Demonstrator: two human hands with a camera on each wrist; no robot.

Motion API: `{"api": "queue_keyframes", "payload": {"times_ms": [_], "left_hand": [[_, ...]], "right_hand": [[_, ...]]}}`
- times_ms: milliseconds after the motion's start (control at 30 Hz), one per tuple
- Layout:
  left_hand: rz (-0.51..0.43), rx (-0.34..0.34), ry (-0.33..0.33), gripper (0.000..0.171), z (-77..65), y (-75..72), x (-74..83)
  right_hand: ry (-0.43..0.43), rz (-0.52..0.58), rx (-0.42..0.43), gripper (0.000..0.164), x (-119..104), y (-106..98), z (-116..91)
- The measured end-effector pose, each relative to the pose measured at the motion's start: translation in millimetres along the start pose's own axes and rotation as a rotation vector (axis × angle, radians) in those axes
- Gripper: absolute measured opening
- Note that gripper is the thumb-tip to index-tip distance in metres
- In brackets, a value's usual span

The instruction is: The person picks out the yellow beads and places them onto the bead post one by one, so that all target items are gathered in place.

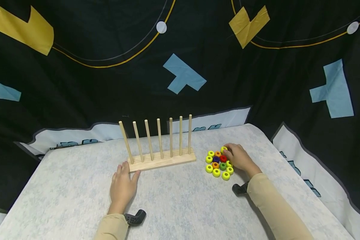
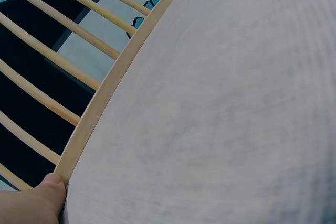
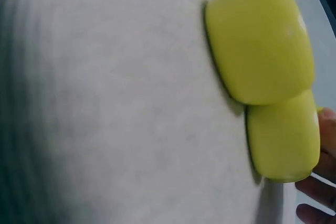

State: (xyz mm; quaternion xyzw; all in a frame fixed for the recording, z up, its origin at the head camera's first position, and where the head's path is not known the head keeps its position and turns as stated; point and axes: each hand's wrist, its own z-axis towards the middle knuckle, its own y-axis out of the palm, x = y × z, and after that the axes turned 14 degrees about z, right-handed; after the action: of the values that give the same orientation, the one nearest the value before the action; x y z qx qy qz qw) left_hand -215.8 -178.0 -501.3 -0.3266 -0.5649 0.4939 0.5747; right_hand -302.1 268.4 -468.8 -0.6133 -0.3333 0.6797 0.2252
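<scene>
Left hand at left end of rack, fingers spread wide, thumb touching base near its front corner. Rack stands near desk's back edge: one base, seven pegs set in it. Beads sit grouped on desk right of rack, toward right edge. Visible count thirteen: eight yellow, two orange, one blue, one red, one green. Right hand at group's back-right side, fingers narrow, pinching one yellow bead.

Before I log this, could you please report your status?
Left hand touching pegged stand; right hand at yellow bead, grip unclear. Pegs bare; nothing visibly blocking.
</scene>
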Motion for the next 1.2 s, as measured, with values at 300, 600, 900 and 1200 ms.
{"api": "queue_keyframes", "payload": {"times_ms": [300,600,900,1200], "left_hand": [[0.001,0.020,-0.001,0.073,-0.9,1.3,0.6],[0.012,0.023,0.012,0.073,-1.9,1.0,0.8],[0.022,0.020,0.020,0.074,-1.6,1.1,-0.4],[0.019,0.026,0.024,0.074,-0.9,2.7,-1.8]], "right_hand": [[-0.015,0.094,0.077,0.045,-40.2,-8.5,2.6],[-0.195,0.202,0.192,0.043,-116.8,-19.1,10.1],[-0.341,0.326,0.269,0.040,-167.0,-20.6,22.6],[-0.357,0.310,0.264,0.041,-187.4,-14.1,27.5]]}}
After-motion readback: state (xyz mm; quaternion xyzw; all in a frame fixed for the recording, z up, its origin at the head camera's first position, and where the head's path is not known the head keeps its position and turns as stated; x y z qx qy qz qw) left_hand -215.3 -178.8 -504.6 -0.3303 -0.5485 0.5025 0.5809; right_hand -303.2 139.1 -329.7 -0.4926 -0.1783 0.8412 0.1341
